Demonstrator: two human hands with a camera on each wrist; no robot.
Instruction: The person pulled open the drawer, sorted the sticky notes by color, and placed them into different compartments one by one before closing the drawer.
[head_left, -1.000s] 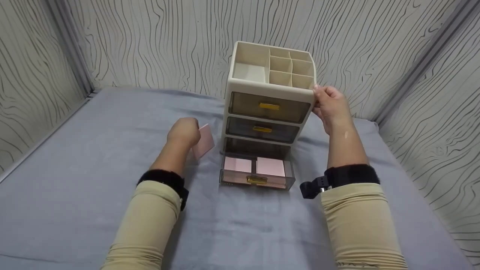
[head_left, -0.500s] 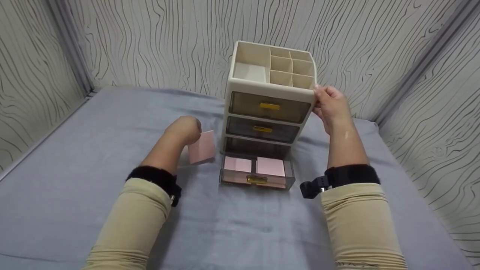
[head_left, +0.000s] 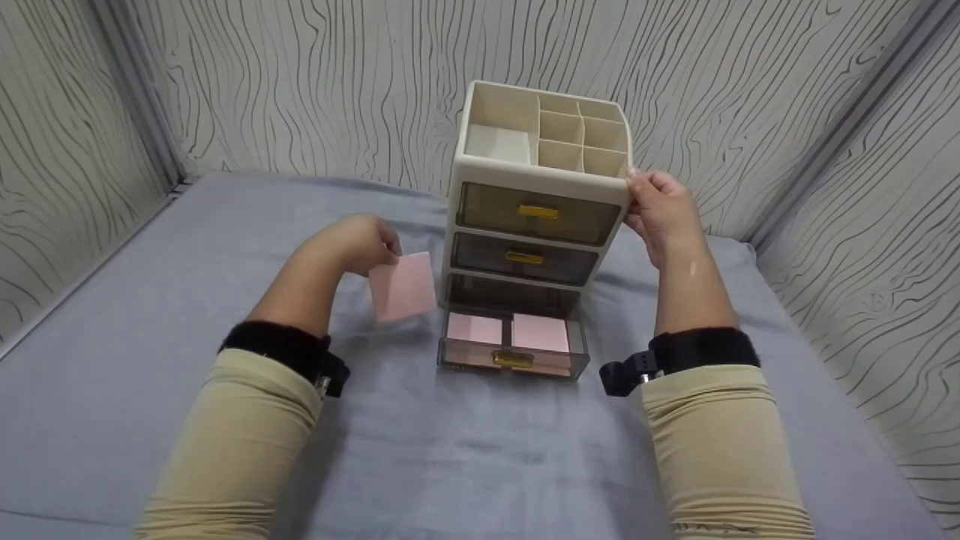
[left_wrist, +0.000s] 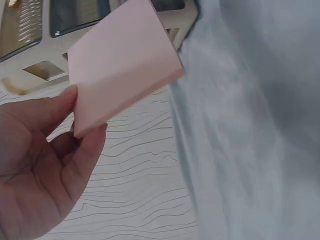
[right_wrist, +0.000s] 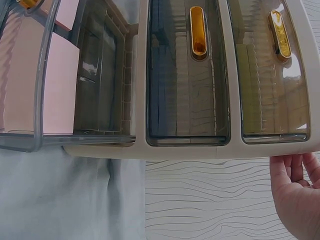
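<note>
My left hand [head_left: 358, 244] pinches a square pink sticky note pad [head_left: 403, 289] between thumb and fingers, left of a cream desktop drawer organizer [head_left: 540, 176]. In the left wrist view the pad [left_wrist: 120, 65] shows its thick edge, tilted, with the thumb on one side and fingertips on the other. My right hand [head_left: 666, 214] grips the organizer's upper right side, thumb at the front corner. The bottom drawer [head_left: 577, 366] is pulled out. Inside it lie two pink pads side by side, a left one [head_left: 474, 328] and a right one [head_left: 541, 333].
The middle drawer [head_left: 491, 259] and top drawer [head_left: 487, 208] are closed, with gold handles; bluish and yellowish contents show through their fronts in the right wrist view. Open compartments [head_left: 499, 142] form the organizer's top. A grey-blue cloth [head_left: 480, 465] covers the table, with patterned walls [head_left: 315, 90] behind.
My left hand has shifted slightly left and up and turned, so the pad it holds now shows its broad face to the head camera. The right hand and organizer stay put.
</note>
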